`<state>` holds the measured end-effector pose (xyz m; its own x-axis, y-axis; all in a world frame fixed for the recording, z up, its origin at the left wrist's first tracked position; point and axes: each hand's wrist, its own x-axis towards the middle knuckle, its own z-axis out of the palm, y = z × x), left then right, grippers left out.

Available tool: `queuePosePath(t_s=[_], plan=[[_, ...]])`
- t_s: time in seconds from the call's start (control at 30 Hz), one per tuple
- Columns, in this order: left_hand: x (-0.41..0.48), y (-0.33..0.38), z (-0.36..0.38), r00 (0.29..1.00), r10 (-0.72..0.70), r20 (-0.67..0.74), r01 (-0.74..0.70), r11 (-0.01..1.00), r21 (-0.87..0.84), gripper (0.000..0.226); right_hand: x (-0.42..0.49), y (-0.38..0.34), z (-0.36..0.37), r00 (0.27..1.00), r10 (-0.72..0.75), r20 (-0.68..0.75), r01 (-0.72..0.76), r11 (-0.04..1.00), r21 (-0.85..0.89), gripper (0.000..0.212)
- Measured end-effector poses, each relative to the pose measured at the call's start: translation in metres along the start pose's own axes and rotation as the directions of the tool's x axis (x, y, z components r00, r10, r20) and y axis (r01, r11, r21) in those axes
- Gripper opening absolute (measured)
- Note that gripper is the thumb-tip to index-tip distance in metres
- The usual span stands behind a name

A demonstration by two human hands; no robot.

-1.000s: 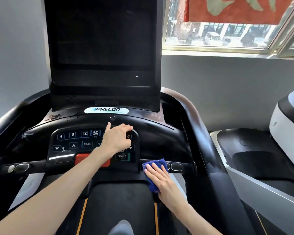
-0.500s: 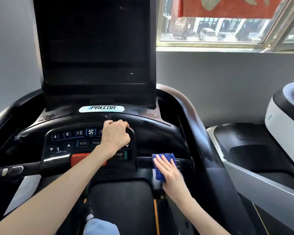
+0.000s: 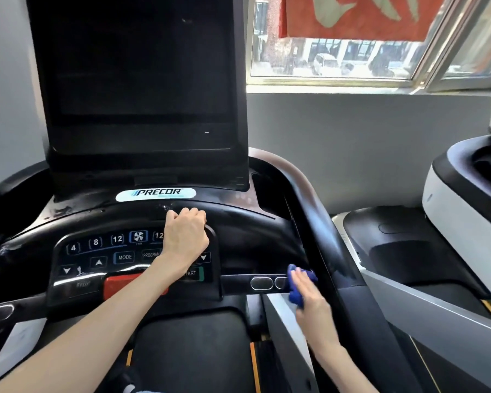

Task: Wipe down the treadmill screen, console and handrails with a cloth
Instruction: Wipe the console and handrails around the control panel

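Note:
A black treadmill stands in front of me, its dark screen upright above the console with lit buttons. My left hand is closed over the top edge of the button panel. A blue cloth lies under my right hand, pressed against the right end of the front crossbar handrail, just past its two silver grip sensors. The right side handrail runs down beside that hand.
A second machine, white and black, stands close on the right. A grey wall and a window with a red cloth hanging outside lie behind. The treadmill belt stretches below the console, and a blue shoe tip shows at the bottom edge.
My right hand has slid the blue cloth rightward along the crossbar, from beside the button panel to its right end. My left hand has curled tighter on the panel's top edge.

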<state>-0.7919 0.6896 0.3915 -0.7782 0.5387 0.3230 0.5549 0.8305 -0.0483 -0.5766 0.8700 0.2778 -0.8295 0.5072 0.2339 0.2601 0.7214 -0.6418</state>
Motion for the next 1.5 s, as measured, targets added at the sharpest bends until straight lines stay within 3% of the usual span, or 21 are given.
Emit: queuePosePath(t_s=[0.13, 0.23, 0.33, 0.4, 0.47, 0.5, 0.57, 0.7, 0.83, 0.9, 0.97, 1.03, 1.1, 1.2, 1.3, 1.33, 1.4, 1.43, 1.5], plan=[[0.010, -0.003, -0.005, 0.995, -0.013, 0.100, 0.026, 0.990, -0.138, 0.024, 0.029, -0.021, -0.001, 0.973, 0.221, 0.061, -0.228, 0.961, 0.156, 0.062], [0.023, -0.012, -0.008, 0.982, -0.041, 0.183, 0.076, 0.979, -0.188, 0.026, 0.084, -0.045, -0.006, 0.973, 0.201, -0.113, -0.150, 0.925, 0.350, 0.046], [0.033, -0.024, -0.004, 0.980, -0.072, 0.186, 0.117, 0.962, -0.245, 0.032, 0.143, -0.058, -0.005, 0.942, 0.235, -0.242, -0.158, 0.941, 0.299, 0.058], [0.041, -0.031, -0.002, 0.971, -0.114, 0.213, 0.168, 0.951, -0.260, 0.039, 0.163, -0.068, 0.015, 0.980, 0.192, -0.056, -0.177, 0.963, 0.204, 0.062], [0.049, -0.037, 0.001, 0.960, -0.118, 0.253, 0.177, 0.958, -0.225, 0.043, 0.167, -0.079, 0.049, 0.970, 0.145, 0.194, -0.148, 0.989, 0.002, 0.074], [0.052, -0.041, 0.003, 0.955, -0.115, 0.275, 0.176, 0.962, -0.210, 0.044, 0.168, -0.085, 0.063, 0.961, 0.133, 0.242, -0.116, 0.990, -0.085, 0.084], [0.058, -0.050, 0.006, 0.946, -0.122, 0.299, 0.185, 0.964, -0.190, 0.043, 0.180, -0.099, 0.079, 0.960, 0.083, 0.267, -0.041, 0.987, -0.158, 0.091], [0.067, -0.065, 0.013, 0.961, -0.099, 0.260, 0.125, 0.988, -0.087, 0.037, 0.213, -0.132, 0.092, 0.928, -0.124, 0.352, 0.194, 0.966, -0.172, 0.079], [0.075, -0.067, 0.013, 0.962, -0.120, 0.244, 0.149, 0.983, -0.106, 0.037, 0.225, -0.142, 0.101, 0.905, -0.211, 0.369, 0.294, 0.938, -0.186, 0.075], [0.076, -0.066, 0.011, 0.952, -0.136, 0.275, 0.169, 0.981, -0.099, 0.035, 0.224, -0.119, 0.095, 0.948, -0.168, 0.270, 0.219, 0.960, -0.171, 0.075], [0.075, -0.066, 0.011, 0.948, -0.128, 0.291, 0.156, 0.985, -0.075, 0.034, 0.221, -0.096, 0.087, 0.993, -0.022, 0.116, 0.042, 0.984, -0.172, 0.073], [0.074, -0.065, 0.012, 0.945, -0.138, 0.296, 0.168, 0.983, -0.079, 0.034, 0.222, -0.094, 0.087, 0.985, 0.169, 0.026, -0.160, 0.967, -0.199, 0.064], [0.074, -0.063, 0.011, 0.939, -0.150, 0.311, 0.189, 0.977, -0.098, 0.035, 0.224, -0.116, 0.098, 0.972, 0.234, 0.015, -0.223, 0.943, -0.247, 0.066], [0.076, -0.061, 0.008, 0.935, -0.182, 0.306, 0.224, 0.968, -0.109, 0.035, 0.225, -0.158, 0.117, 0.983, -0.024, 0.180, 0.062, 0.976, -0.207, 0.065], [0.076, -0.063, 0.006, 0.938, -0.182, 0.295, 0.220, 0.970, -0.101, 0.033, 0.233, -0.165, 0.118, 0.912, -0.195, 0.360, 0.261, 0.955, -0.143, 0.064], [0.075, -0.065, 0.007, 0.940, -0.175, 0.293, 0.215, 0.970, -0.112, 0.035, 0.234, -0.155, 0.114, 0.922, -0.210, 0.326, 0.266, 0.954, -0.140, 0.063], [0.074, -0.069, 0.007, 0.939, -0.169, 0.300, 0.224, 0.962, -0.159, 0.040, 0.232, -0.127, 0.106, 0.988, -0.143, 0.060, 0.151, 0.977, -0.151, 0.063], [0.074, -0.070, 0.007, 0.937, -0.170, 0.306, 0.233, 0.955, -0.183, 0.041, 0.230, -0.115, 0.101, 0.998, -0.029, -0.055, 0.021, 0.990, -0.143, 0.063], [0.075, -0.071, 0.006, 0.929, -0.181, 0.324, 0.258, 0.943, -0.213, 0.040, 0.227, -0.111, 0.099, 0.976, 0.192, -0.101, -0.207, 0.963, -0.171, 0.063]])
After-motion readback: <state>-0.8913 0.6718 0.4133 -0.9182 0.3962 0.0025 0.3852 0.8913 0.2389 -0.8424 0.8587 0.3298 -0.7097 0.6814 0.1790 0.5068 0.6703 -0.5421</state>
